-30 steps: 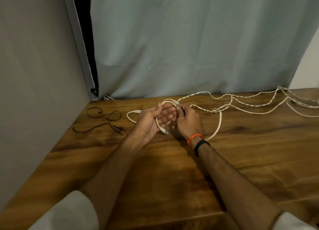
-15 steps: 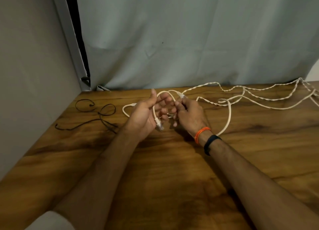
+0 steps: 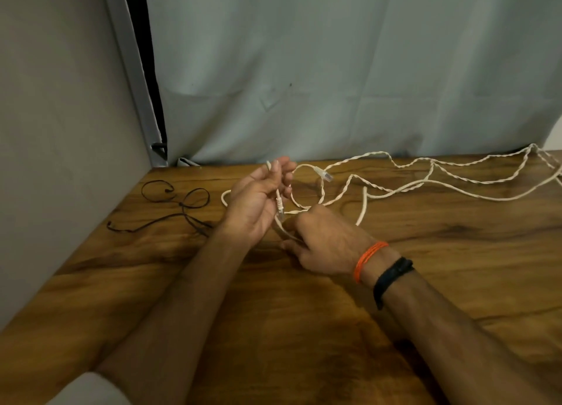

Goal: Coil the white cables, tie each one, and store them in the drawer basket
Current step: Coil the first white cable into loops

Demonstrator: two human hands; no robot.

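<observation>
White cables sprawl tangled across the tabletop toward 2 o'clock. The left hand, palm up, loosely curls around one strand; the right hand, at its 4 o'clock, pinches that strand against the wood.

The white cables lie uncoiled across the far part of the tabletop, two of them twisted around each other toward the right edge. One clear plug rests near the middle. Another plug hangs from a loop in the left hand.
</observation>
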